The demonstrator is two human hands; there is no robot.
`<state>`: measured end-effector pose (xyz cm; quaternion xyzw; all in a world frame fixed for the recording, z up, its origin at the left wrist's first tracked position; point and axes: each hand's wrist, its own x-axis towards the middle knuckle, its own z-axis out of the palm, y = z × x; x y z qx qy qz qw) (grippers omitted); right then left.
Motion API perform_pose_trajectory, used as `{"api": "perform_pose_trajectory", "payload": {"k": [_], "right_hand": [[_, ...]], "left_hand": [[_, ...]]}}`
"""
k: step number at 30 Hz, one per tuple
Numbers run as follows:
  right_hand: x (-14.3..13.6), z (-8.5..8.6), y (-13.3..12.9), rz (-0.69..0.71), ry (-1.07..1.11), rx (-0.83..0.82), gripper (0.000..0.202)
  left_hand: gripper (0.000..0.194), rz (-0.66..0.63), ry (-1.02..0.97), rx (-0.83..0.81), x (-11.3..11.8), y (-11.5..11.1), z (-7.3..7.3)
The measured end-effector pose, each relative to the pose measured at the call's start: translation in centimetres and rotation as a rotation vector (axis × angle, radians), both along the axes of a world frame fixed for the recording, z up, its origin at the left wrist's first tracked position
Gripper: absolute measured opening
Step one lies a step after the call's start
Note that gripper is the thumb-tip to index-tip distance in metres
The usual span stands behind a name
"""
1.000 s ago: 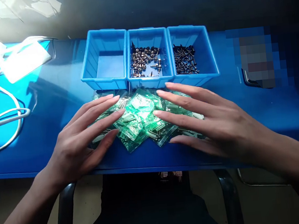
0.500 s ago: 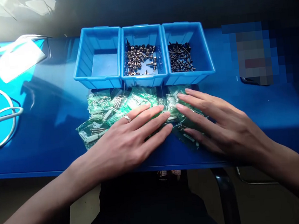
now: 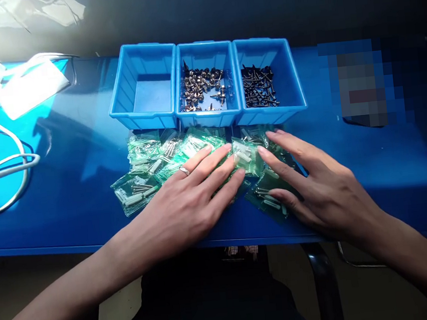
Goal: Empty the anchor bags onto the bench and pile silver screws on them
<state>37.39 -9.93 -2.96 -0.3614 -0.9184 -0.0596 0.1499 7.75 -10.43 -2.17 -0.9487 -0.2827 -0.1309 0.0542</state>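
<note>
Several green-tinted clear plastic packets with screws and white wall plugs lie spread along the blue table in front of the bins. My left hand (image 3: 193, 202), a ring on one finger, rests flat with fingers stretched over the middle packets and hides part of them. My right hand (image 3: 314, 185) is open at the right end of the spread, its fingers apart. Between the two hands one packet (image 3: 247, 158) shows clearly, near my fingertips. Another packet (image 3: 271, 194) lies by my right thumb, and one more packet (image 3: 135, 191) lies left of my left hand.
Three blue bins stand in a row behind the packets: a bare left bin (image 3: 149, 117), a middle bin (image 3: 209, 120) holding silvery screws, and a right bin (image 3: 273, 114) holding dark screws. White cables (image 3: 23, 183) curl at the left. A blurred-out object (image 3: 361, 85) sits at the right.
My right hand has shifted slightly right, its fingers lifting off and spreading. The packet between my hands shows more fully now. My left hand stays nearly in place; the view tilts a little.
</note>
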Motion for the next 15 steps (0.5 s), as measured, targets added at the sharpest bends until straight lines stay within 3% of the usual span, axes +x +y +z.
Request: {"api": "perform_pose_trajectory", "payload": {"k": [6, 11, 15], "right_hand": [[-0.2, 0.1, -1.0, -0.008, -0.017, -0.106, 0.076], [-0.8, -0.1, -1.5, 0.031, -0.002, -0.063, 0.072], [-0.4, 0.2, -2.4, 0.036, 0.079, 0.057, 0.065]], "left_hand": [[0.046, 0.100, -0.211, 0.024, 0.0, -0.3, 0.6], [0.048, 0.063, -0.027, 0.071, 1.5, 0.2, 0.7], [0.056, 0.144, 0.060, 0.020, 2.1, 0.9, 1.0]]}}
